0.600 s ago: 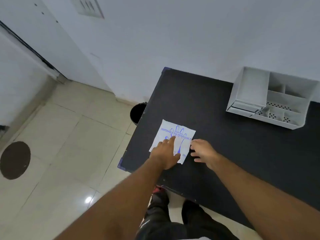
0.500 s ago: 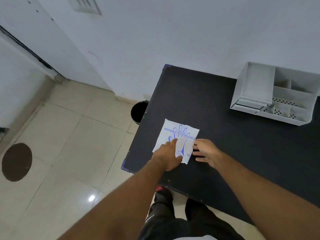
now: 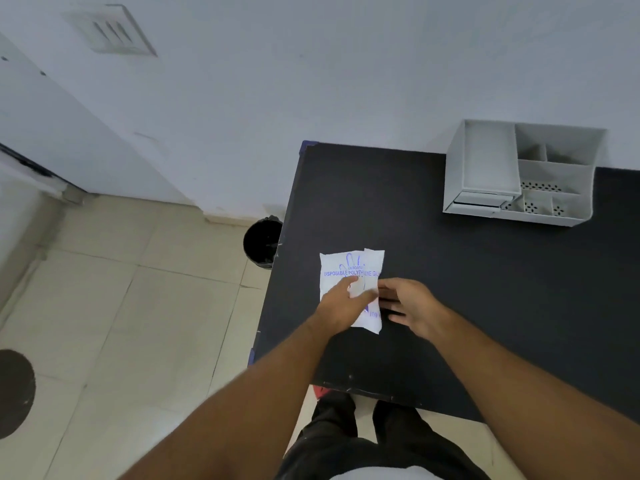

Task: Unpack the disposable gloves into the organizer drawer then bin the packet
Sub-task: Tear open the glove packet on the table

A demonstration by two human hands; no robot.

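A white glove packet (image 3: pixel 341 268) with blue print lies near the left edge of the black table (image 3: pixel 467 299). My left hand (image 3: pixel 341 308) rests on its lower half, thumb and forefinger pinched on it. The packet's right strip sits slightly offset from the rest. My right hand (image 3: pixel 414 306) is just right of the packet, fingers apart, forefinger tip touching its right edge. The white organizer (image 3: pixel 485 157) stands at the table's far right against the wall, its small drawer (image 3: pixel 479 199) at the bottom left shut. A black bin (image 3: pixel 261 240) stands on the floor beside the table's left edge.
The white wall runs close behind the table. Beige floor tiles spread to the left, with a dark round patch (image 3: pixel 14 393) at the far left. My legs and shoes (image 3: pixel 332 410) are at the table's near edge.
The view has shifted, so the packet sits more upright in frame. My left hand's fingers have closed onto the packet, and its right strip now looks offset. My right hand stays at its right edge.
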